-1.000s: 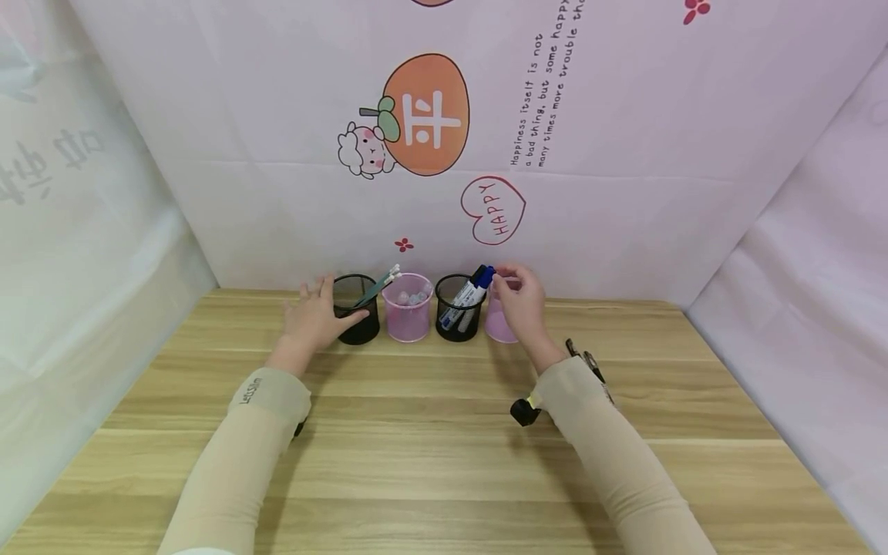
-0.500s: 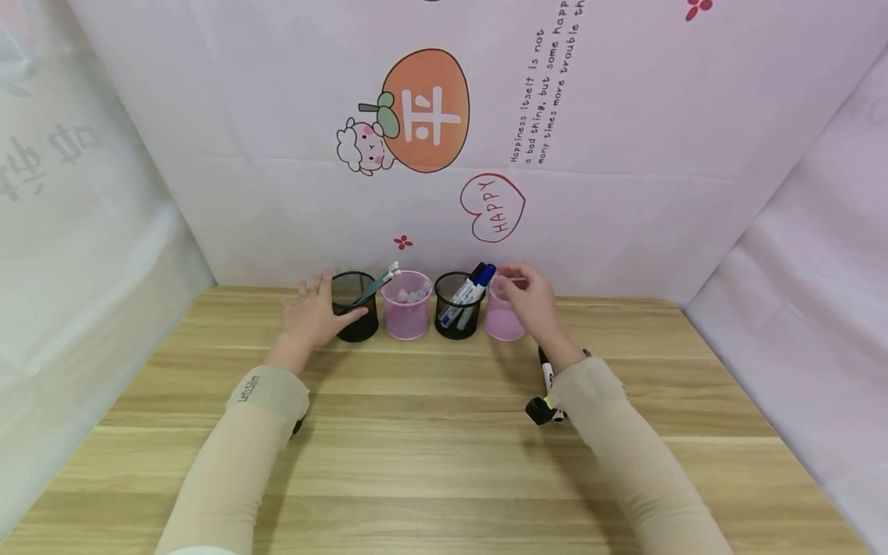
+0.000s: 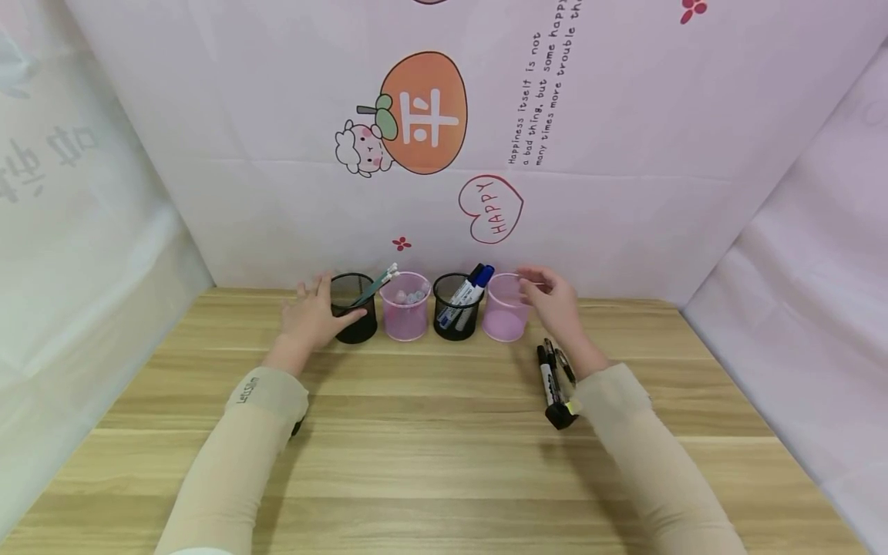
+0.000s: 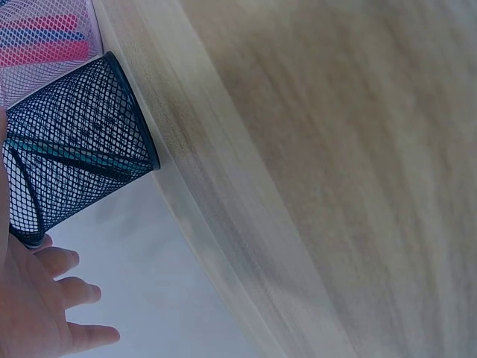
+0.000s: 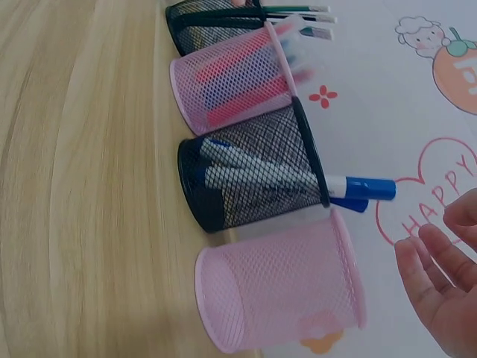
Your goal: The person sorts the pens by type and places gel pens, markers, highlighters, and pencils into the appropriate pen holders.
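Fingers [image 4: 78, 292] of the left hand [image 3: 305, 317] grasp the leftmost black cup [image 3: 359, 327] on the bench [image 3: 388, 462], perhaps steadying it. The right hand [image 3: 556, 307], loosely curled, holding nothing, hovers near the rightmost pink cup [image 3: 505, 320], set mouth-up in line, likely for easy reach.

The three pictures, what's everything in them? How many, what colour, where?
Table: 1, light brown, below
Walls: 3, white, back and sides
Prints: several, orange fruit, white sheep, red heart and flowers, black writing, back wall
Black cups: 2, black, first and third in row
Pink cups: 2, pink, second and fourth
Sticks: at least 2, green, first cup
Pens: several, red and blue, second cup
Markers: at least 2, white, third cup
Loose marker: 1, black and white, table's right side
Dark bits: count unclear, black, beside it
Sleeves: 2, cream, both arms
Left hand: 1, bare, at first cup
Right hand: 1, bare, near fourth cup
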